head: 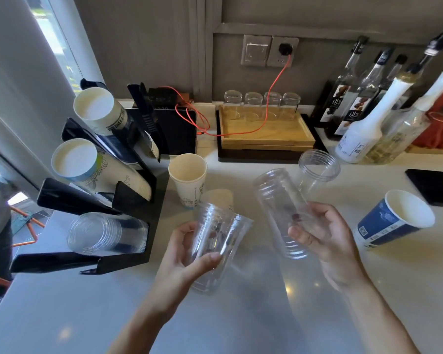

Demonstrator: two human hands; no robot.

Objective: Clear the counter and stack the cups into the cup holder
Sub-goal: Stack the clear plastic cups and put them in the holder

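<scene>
Loose clear cups [279,210] three, loose paper cups [188,178] three, upturned glasses [262,104] four

A single wide-angle camera, worn on the person's head, is looking forward and steeply down at the counter [241,315], close above it. The forearms are entering from the bottom edge, with both hands sitting near the middle of the frame. The wall [151,34] is filling the top, bent by the lens. No second view is sharing the scene.
</scene>
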